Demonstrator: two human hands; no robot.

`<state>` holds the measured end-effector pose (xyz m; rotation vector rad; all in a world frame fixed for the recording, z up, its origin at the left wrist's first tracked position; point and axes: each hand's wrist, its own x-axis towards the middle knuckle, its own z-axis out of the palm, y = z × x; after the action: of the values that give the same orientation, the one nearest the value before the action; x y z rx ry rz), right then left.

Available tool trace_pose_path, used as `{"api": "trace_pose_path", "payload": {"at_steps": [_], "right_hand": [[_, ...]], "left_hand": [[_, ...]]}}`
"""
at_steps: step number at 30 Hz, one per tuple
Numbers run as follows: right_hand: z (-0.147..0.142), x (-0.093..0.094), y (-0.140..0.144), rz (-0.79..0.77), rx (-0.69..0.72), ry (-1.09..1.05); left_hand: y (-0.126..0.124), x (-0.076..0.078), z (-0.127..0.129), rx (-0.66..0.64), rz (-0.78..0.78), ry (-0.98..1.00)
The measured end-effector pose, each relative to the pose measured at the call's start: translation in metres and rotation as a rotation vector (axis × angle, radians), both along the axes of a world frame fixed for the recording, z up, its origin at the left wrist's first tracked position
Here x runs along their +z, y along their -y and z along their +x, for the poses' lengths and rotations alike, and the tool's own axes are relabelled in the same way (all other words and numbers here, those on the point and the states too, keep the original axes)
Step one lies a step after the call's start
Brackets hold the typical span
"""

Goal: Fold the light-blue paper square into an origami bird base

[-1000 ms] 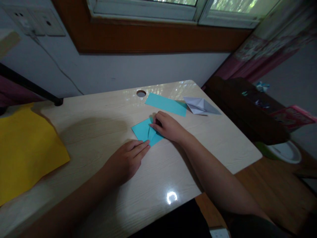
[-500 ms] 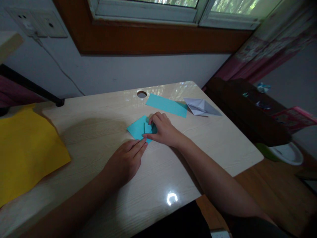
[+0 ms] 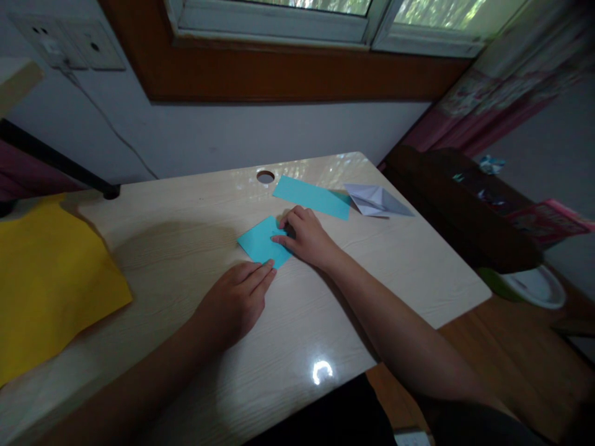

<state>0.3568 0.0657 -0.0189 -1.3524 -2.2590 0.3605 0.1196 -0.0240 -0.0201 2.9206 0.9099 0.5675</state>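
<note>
1. Two bare hands rest on the pale wooden table [image 3: 186,235]. The left hand [image 3: 235,297] lies flat, palm down, fingers straight and held together, their tips touching the near corner of the folded turquoise paper [image 3: 259,241]. The right hand [image 3: 304,238] lies on the right part of the same paper, fingers bent and slightly spread, tips pressing the sheet down; neither hand grips anything.
2. Two turquoise pieces: the folded paper under the hands at mid-table, and one flat turquoise strip [image 3: 311,197] farther back, apart from it.
3. One white folded paper figure [image 3: 379,200] lies just beside the strip's right end.
4. One yellow sheet [image 3: 46,279] covers the table's left part; its left side is cut off by the frame.
5. One round hole [image 3: 265,177] pierces the tabletop near the far edge.
6. Hidden or unclear: the right hand covers the paper's right part, so the folds there cannot be made out; objects on the dark surface at right are too dim to identify.
</note>
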Motion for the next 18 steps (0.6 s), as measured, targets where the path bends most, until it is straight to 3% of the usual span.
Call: {"api": "trace_pose_path", "payload": {"at_steps": [11,18], "right_hand": [[0.007,0.007,-0.005,-0.036,0.107,-0.013],[-0.004,0.006,-0.002,-0.02,-0.006,0.136]], "left_hand": [[-0.001,0.002,0.0,-0.039,-0.043,0.076],[-0.003,0.001,-0.001,-0.039,-0.034,0.096]]}}
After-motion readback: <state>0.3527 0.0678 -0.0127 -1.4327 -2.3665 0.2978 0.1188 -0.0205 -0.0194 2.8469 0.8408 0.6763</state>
